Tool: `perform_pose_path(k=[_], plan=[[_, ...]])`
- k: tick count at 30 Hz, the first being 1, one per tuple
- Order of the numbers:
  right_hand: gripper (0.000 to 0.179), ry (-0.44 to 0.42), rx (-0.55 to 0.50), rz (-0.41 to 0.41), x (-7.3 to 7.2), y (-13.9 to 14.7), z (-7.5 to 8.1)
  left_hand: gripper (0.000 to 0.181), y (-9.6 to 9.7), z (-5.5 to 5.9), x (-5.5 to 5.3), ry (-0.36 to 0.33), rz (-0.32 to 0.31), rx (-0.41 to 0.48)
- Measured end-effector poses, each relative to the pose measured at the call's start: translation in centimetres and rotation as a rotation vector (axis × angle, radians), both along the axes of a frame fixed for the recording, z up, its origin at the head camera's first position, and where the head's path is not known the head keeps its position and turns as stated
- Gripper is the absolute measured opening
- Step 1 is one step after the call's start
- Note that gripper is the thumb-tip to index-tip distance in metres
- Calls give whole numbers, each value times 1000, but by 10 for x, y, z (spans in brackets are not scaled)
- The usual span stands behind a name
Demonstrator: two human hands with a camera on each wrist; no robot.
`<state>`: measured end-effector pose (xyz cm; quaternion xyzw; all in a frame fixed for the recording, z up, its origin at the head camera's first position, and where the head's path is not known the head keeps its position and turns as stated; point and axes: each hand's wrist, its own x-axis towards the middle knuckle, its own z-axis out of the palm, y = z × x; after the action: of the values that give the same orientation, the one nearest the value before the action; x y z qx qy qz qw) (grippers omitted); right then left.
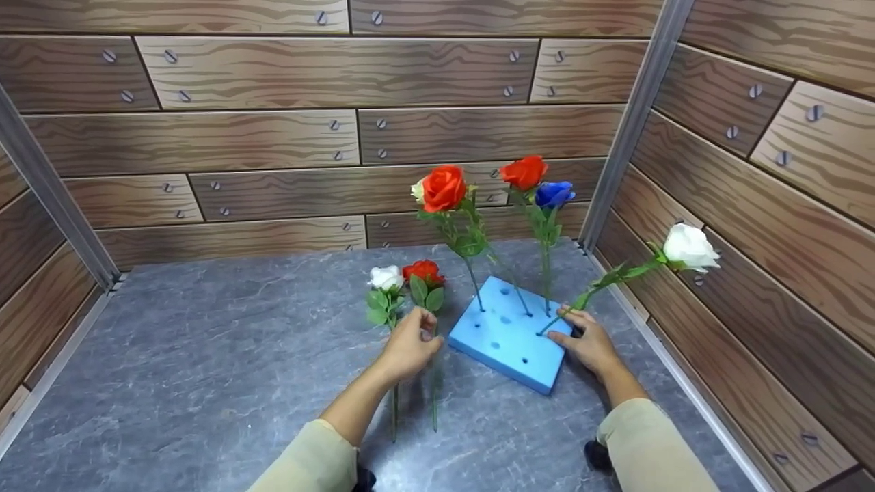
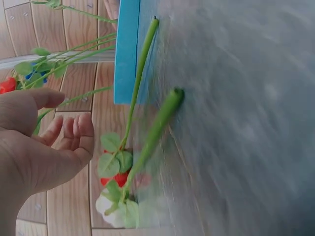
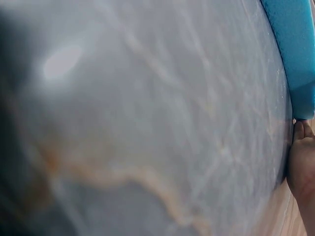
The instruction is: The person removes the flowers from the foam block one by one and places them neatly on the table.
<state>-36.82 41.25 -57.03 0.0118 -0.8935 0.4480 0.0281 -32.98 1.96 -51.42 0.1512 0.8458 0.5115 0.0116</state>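
My left hand (image 1: 410,345) hovers over two artificial roses lying on the tabletop, its fingers loosely bent and nothing between them. One is a white rose (image 1: 385,278), the other a red rose (image 1: 424,272); their green stems point toward me. In the left wrist view a gap shows between the hand (image 2: 54,142) and both stems. My right hand (image 1: 591,345) grips the right edge of a blue foam block (image 1: 506,342), thumb on its top. Beside those fingers, a taller white rose (image 1: 690,247) leans right, its stem in a hole of the block.
Standing in the block are a red rose (image 1: 444,188) with a pale bloom behind it, another red rose (image 1: 524,172) and a blue rose (image 1: 554,194). Several holes dot the block. Wood-patterned walls (image 1: 246,137) enclose the grey marbled tabletop (image 1: 205,355).
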Motion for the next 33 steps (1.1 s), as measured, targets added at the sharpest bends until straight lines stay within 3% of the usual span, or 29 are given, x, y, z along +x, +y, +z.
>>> perform_pose_path(k=[11,19,28,33], plan=[[72,16,2,-14,2,1,3,27,44,4,-26,42,45,140],[70,28,23,-13,3,4,4,38,74,5,-37,12,142,195],[71,28,16,-8,3,2,1,44,88,-4,-54,-44,171,208],[71,36,18,-11,3,-2,-2,58,89,-12,-61,-80,128,229]])
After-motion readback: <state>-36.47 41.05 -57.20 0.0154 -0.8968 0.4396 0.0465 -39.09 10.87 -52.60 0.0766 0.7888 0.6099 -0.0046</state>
